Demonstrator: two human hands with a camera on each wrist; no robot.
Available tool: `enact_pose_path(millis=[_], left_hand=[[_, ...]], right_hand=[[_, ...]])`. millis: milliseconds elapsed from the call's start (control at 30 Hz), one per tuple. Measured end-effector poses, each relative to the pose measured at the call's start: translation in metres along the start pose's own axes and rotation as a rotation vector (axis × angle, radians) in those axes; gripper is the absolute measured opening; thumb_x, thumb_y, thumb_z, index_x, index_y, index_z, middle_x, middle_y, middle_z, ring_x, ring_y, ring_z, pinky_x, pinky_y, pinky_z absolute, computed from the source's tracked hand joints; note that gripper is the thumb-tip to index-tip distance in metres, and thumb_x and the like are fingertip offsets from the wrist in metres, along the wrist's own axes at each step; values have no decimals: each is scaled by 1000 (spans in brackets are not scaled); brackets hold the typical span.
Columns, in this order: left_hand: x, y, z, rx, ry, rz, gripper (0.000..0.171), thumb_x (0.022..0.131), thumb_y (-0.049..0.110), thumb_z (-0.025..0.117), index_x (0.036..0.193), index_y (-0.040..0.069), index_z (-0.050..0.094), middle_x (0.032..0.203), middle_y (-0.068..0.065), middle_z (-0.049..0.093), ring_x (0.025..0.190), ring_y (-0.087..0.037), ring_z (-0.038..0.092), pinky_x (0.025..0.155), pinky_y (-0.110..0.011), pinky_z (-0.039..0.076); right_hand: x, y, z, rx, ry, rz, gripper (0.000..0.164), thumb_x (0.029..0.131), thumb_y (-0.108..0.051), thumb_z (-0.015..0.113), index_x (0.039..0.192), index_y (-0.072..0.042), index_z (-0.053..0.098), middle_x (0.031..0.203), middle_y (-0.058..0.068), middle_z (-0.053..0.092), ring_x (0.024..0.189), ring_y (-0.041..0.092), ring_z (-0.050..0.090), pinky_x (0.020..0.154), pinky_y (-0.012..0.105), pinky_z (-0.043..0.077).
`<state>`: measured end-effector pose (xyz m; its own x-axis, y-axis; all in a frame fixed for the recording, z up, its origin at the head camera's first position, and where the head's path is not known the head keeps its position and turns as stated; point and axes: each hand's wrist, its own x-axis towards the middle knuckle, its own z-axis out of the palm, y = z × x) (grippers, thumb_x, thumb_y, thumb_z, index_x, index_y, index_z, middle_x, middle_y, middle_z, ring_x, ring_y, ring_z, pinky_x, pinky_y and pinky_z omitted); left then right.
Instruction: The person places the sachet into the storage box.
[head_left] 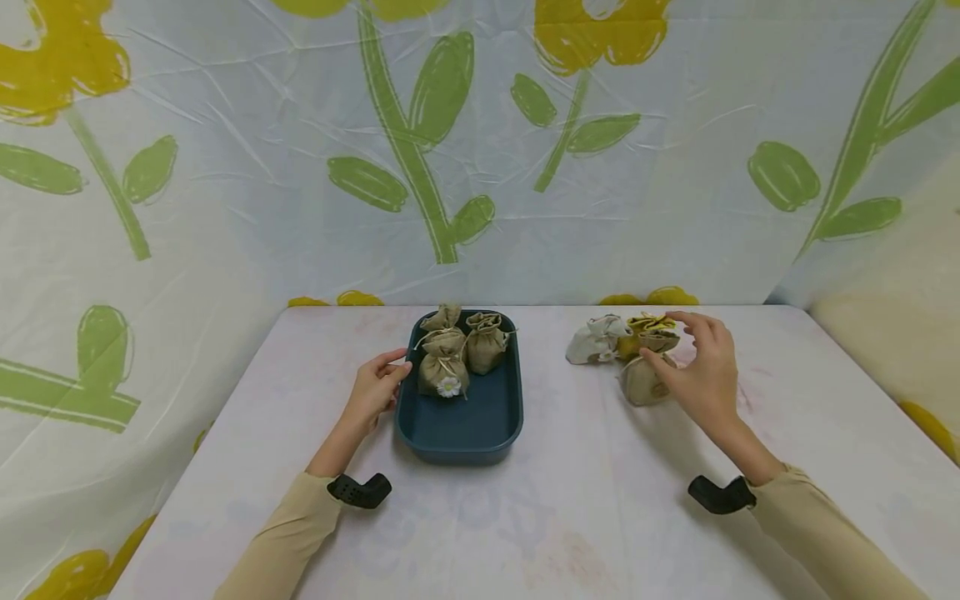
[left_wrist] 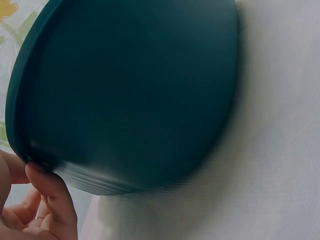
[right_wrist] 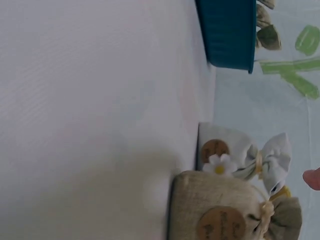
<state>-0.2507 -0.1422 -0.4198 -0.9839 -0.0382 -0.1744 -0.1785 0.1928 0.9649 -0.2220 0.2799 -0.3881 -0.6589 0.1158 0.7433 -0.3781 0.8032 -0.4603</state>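
My left hand [head_left: 375,387] pinches the left rim of a dark teal tray [head_left: 465,429] between thumb and fingers; the left wrist view shows the thumb at its edge. Three brown cloth drawstring pouches lie in the far part of the tray, the front pouch [head_left: 442,375] with a white daisy. To the right, my right hand [head_left: 705,371] hovers with thumb and forefinger spread at the neck of a beige drawstring pouch [head_left: 642,383]. That pouch bears a round brown label [right_wrist: 222,223]. In the right wrist view a fingertip [right_wrist: 313,179] stands apart from the cloth.
Beside the beige pouch stand a white pouch [head_left: 592,340] with a daisy and a yellow pouch [head_left: 630,342], partly hidden. A pale cloth covers the table [head_left: 540,517]. Behind it hangs a flower-printed curtain [head_left: 525,233].
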Motion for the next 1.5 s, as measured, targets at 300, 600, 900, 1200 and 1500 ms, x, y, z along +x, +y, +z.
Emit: enact_pose_path(millis=[300,600,900,1200,1500], left_hand=[[-2,2,-2,-7,1,-9,35,90,24,54,125,20,51,87,-6,55,51,-8,39,40,-20,33],[-4,4,-1,-9,-1,-10,36,90,24,54,125,19,51,89,-7,55,51,-8,40,41,-20,33],[-3,3,0,2,3,-12,35,90,23,54,125,19,51,87,-6,55,52,-8,40,40,-20,33],[-3,4,0,9,4,-19,36,90,25,54,125,20,51,88,-5,55,54,-8,40,41,-20,34],[-3,5,1,28,12,-17,35,90,25,54,125,20,51,84,-3,53,54,-7,40,42,-19,35]], right_hand=[[-7,14,0,25,-75,149,70,64,-10,80,125,-2,47,116,19,52,92,31,50,74,26,34],[-11,20,2,49,-172,276,71,71,-22,77,129,-4,40,112,18,54,94,11,48,76,25,38],[-16,25,4,40,-216,316,72,72,-27,75,130,-6,38,106,20,58,85,-4,46,73,23,42],[-17,26,1,40,-257,315,61,75,-26,72,124,0,45,98,21,62,77,-16,41,68,11,40],[-15,27,-1,-24,-262,223,26,75,-24,73,89,-3,63,84,18,67,72,-5,52,61,4,38]])
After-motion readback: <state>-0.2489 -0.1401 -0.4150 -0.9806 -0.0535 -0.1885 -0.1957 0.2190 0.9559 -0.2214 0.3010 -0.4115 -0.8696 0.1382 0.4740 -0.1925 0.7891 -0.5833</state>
